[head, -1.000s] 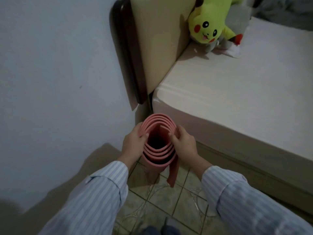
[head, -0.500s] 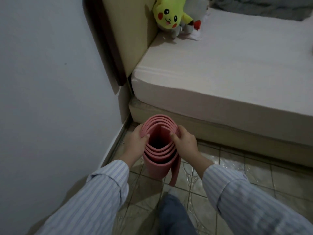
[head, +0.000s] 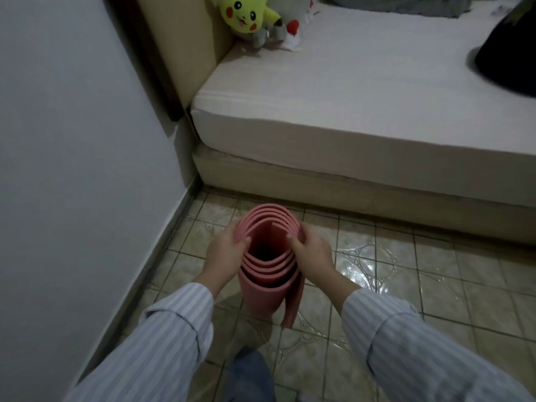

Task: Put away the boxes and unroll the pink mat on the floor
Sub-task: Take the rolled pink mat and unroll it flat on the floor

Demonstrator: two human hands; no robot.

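Observation:
The pink mat (head: 268, 294) is rolled up and held upright above the tiled floor, its open top end facing me so the spiral of layers shows. My left hand (head: 224, 253) grips the roll's left side with the thumb hooked over the rim. My right hand (head: 311, 252) grips the right side the same way. A loose outer flap of the mat hangs down at the lower right. No boxes are in view.
A white wall (head: 72, 169) runs along the left. A bed (head: 377, 111) with a beige headboard fills the top right, with a yellow plush toy (head: 243, 13) and a dark object (head: 510, 56) on it. The tiled floor (head: 406, 271) lies below.
The mat, held in both hands, has come away from the corner beside the headboard and out over the tiled floor. The view has shifted down and right, showing more floor.

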